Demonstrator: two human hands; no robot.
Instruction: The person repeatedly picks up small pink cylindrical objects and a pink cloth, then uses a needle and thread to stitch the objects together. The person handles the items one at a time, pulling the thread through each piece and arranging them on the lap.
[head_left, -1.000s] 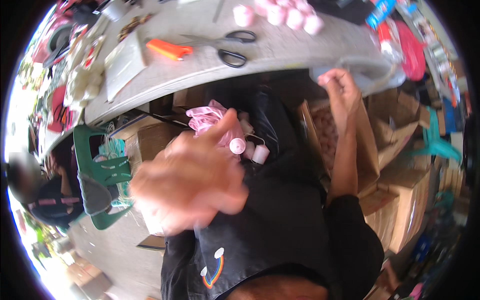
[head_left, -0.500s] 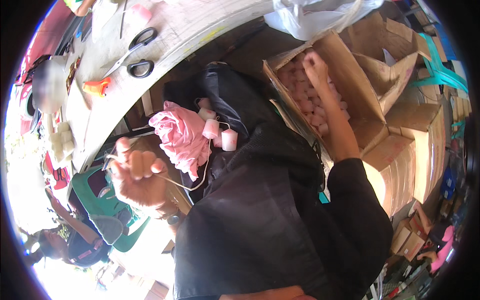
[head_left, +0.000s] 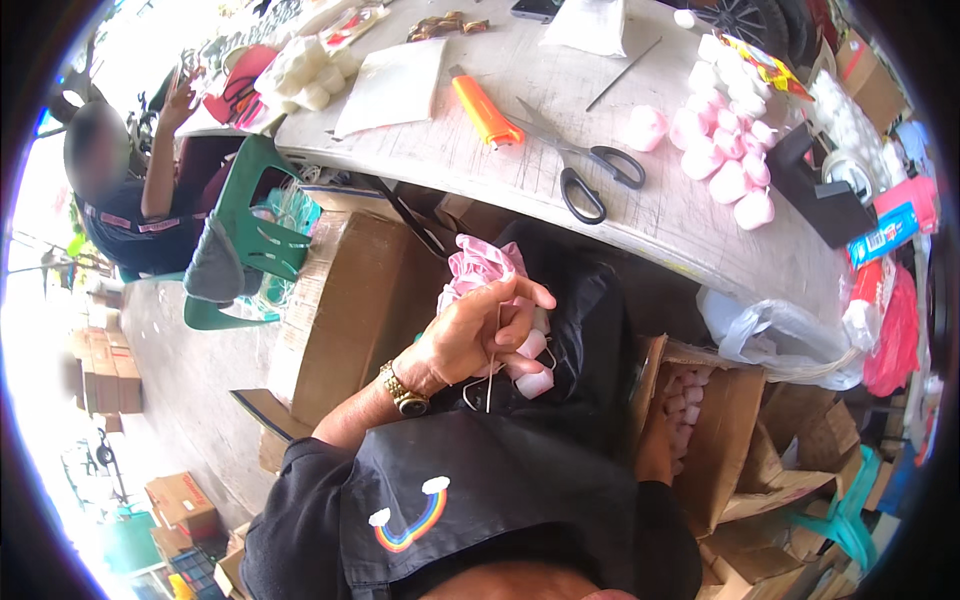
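Observation:
In front of my lap, my left hand [head_left: 485, 330] is closed around a thin white cord [head_left: 490, 375], whose loose end hangs below the fingers. Right behind the hand lie a bunched pink cloth [head_left: 480, 262] and a few short pink-and-white cylinders [head_left: 533, 383] with cord among them, all on black material [head_left: 590, 320] over my lap. My right forearm [head_left: 655, 450] reaches into an open cardboard box [head_left: 728, 430] that holds many pink cylinders [head_left: 684, 405]. The box wall hides the right hand and its fingers.
Scissors [head_left: 575, 155], an orange cutter [head_left: 485, 112], a thin rod [head_left: 622, 75] and pink puffy pieces [head_left: 728, 155] lie on the table [head_left: 400, 165]. A plastic bag [head_left: 780, 345] hangs at its right edge. At left are a green chair [head_left: 245, 235], a large carton [head_left: 350, 290] and another person [head_left: 140, 225].
The view has swung, bringing more tabletop into sight. My left hand has come across, in front of the pink cloth. My right hand, visible over the cylinders before, is now hidden in the box.

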